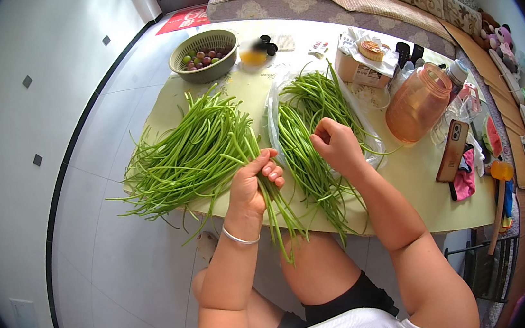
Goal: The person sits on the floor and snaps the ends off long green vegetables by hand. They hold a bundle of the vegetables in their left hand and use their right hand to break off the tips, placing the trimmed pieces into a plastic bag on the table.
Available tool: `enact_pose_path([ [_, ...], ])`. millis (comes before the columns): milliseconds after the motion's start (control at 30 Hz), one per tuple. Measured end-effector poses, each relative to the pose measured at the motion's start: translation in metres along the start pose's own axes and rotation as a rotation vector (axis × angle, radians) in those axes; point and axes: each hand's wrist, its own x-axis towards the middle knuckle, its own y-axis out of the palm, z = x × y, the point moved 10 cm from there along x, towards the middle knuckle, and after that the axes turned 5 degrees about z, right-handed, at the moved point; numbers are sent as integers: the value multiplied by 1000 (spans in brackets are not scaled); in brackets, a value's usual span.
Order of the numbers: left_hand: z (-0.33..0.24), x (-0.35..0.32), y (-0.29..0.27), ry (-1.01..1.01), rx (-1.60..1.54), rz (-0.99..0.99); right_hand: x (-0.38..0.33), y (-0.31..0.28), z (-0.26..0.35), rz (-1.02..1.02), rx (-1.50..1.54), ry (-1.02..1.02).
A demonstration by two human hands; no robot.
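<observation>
My left hand [253,181] is clenched around a bunch of long green stalks [273,205], gripping them at the near edge of the counter [408,193] so that their lower ends hang past that edge above my knee. The bunch runs up from my fist into the big loose heap of stalks [187,153], which fans out to the left of my hand and spills over the counter's left rim. Just to the right of the bunch, my right hand [336,144] is curled closed over a second pile of stalks [310,129] lying on a clear plastic bag [275,107]; I cannot tell whether it pinches a stalk or only rests there. Beyond the bag, toward the far side of the counter, sits a green basket [203,55] of small round fruit. To the right of the bag stands a large orange jug [417,104], with a cardboard box [362,68] behind it and a phone [452,150] lying nearer to me than the jug.
</observation>
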Motion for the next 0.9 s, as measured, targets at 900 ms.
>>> enact_pose_path([
  [900, 2, 6, -7, 19, 23, -18, -18, -25, 52, -226, 21, -409],
])
